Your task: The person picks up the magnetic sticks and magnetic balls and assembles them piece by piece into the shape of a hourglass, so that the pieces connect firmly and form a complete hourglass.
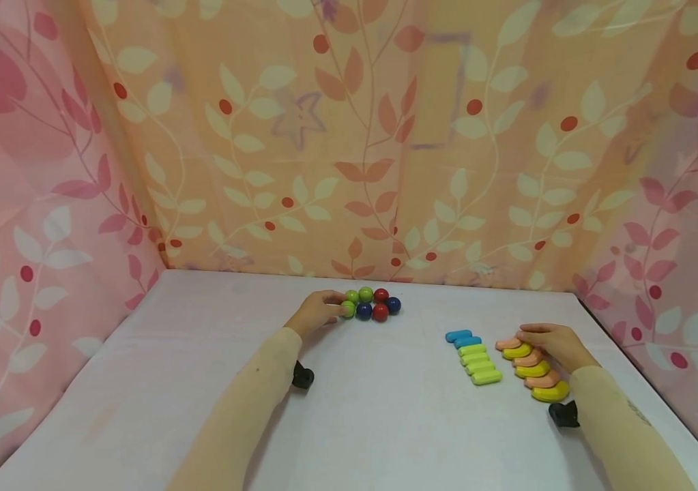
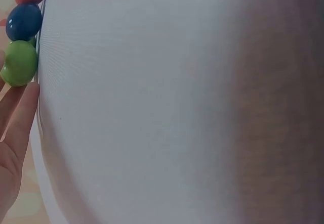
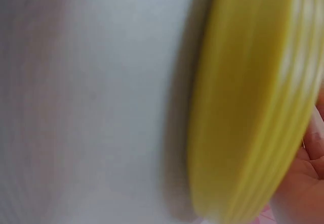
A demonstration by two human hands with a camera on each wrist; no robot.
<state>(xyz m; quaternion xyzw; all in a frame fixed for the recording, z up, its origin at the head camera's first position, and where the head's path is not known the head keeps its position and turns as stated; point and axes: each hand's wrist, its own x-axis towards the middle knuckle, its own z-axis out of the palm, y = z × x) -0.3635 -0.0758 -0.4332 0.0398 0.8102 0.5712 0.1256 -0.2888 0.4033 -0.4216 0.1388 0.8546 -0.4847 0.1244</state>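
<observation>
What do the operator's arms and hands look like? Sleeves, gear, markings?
Left hand and right hand: bare, no gloves. Left sleeve and right sleeve: long, pale cream, ending at the wrist. Left has a tiny dark speck; right, a greyish mark, unreadable. Small black device at each wrist: left unit, right unit. No cables visible.

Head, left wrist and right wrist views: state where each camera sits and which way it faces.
Head: worn on the head, looking forward and down at the table; left hand, right hand and sleeves show.
Left wrist: on that wrist, looking across the table; left hand partly shows at left.
Right wrist: on that wrist, facing a nearby yellow curved piece; right hand partly shows.
Head and left wrist share the green ball at the left hand.
</observation>
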